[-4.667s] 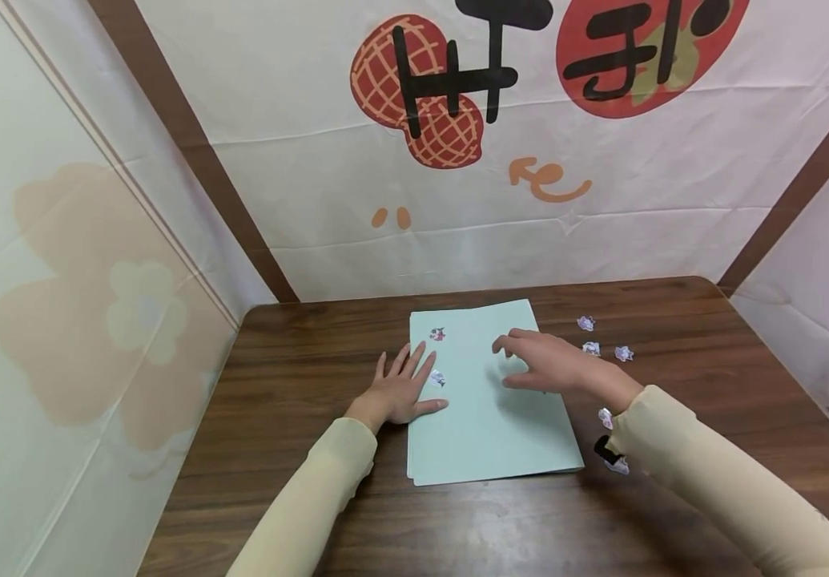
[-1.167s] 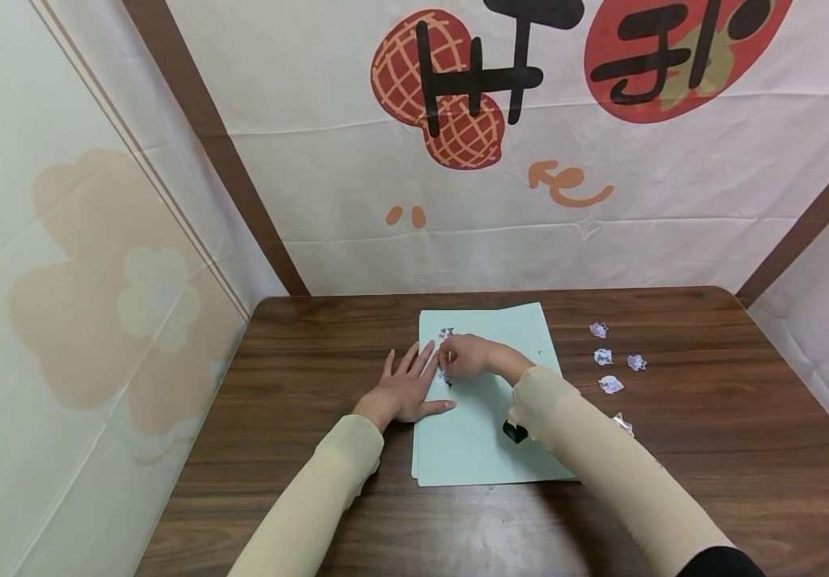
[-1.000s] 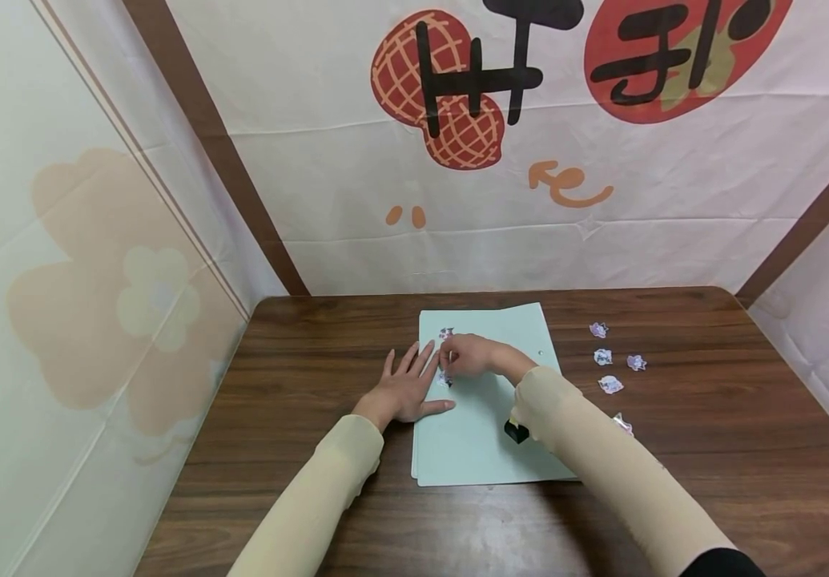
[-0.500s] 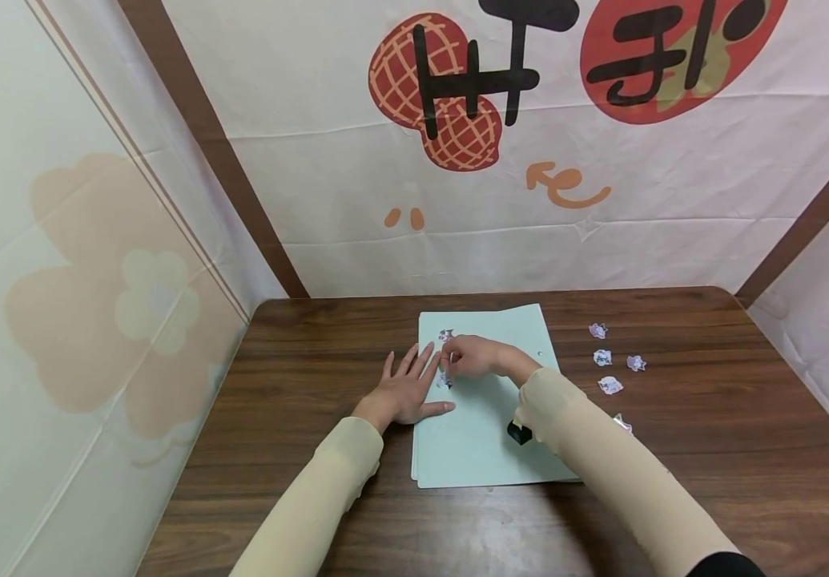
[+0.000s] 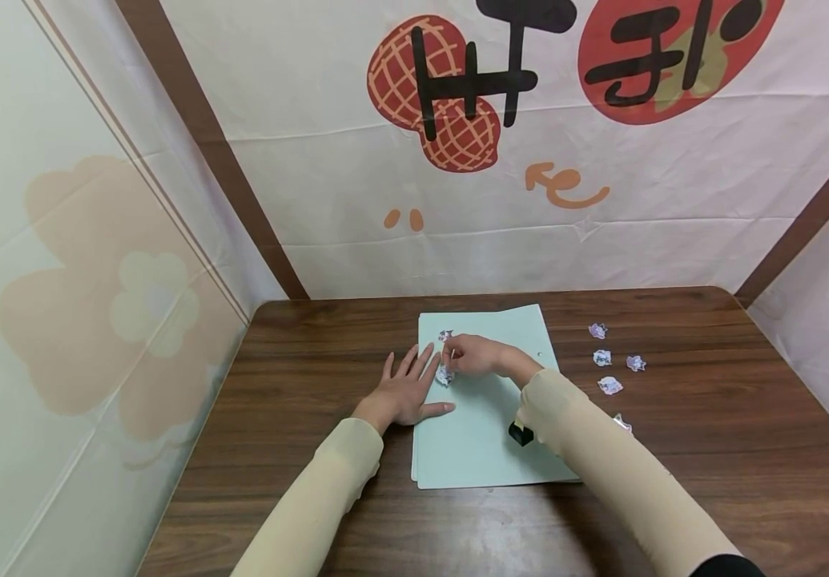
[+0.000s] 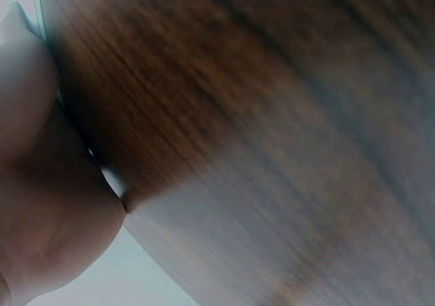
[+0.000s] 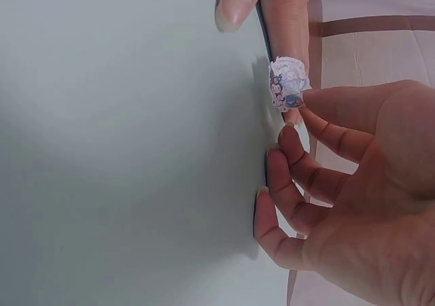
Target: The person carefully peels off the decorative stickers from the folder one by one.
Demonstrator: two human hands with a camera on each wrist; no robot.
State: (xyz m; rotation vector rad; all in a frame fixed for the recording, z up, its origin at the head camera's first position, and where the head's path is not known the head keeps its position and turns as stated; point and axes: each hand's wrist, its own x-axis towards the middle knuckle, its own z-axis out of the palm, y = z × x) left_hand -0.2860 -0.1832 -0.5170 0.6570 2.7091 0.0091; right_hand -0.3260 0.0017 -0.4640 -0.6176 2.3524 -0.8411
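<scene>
Pale green paper point(image 5: 489, 449), at least two layers by its edges, lies on the wooden table. My left hand point(image 5: 403, 394) rests on its left edge, fingers spread and straight. Over the paper's left side, my right hand point(image 5: 475, 355) pinches a small cartoon sticker point(image 7: 285, 85) between thumb and index finger. In the right wrist view the sticker stands tilted up off the paper, beside the left hand's fingers; whether any edge touches the paper, I cannot tell. Another sticker point(image 5: 445, 335) lies flat above it, near the paper's top left.
Several loose stickers lie on the table point(image 5: 710, 449) right of the paper, among them a purple one point(image 5: 597, 330) and a white one point(image 5: 610, 385). The right sleeve point(image 5: 601, 437) partly covers the lowest visible sticker point(image 5: 623, 423). A printed cloth point(image 5: 313, 184) hangs behind the table.
Since the oldest frame, my right hand has moved left across the paper and taken the lower sticker. During the last second the sticker has tilted slightly in its fingers. My left hand has stayed put.
</scene>
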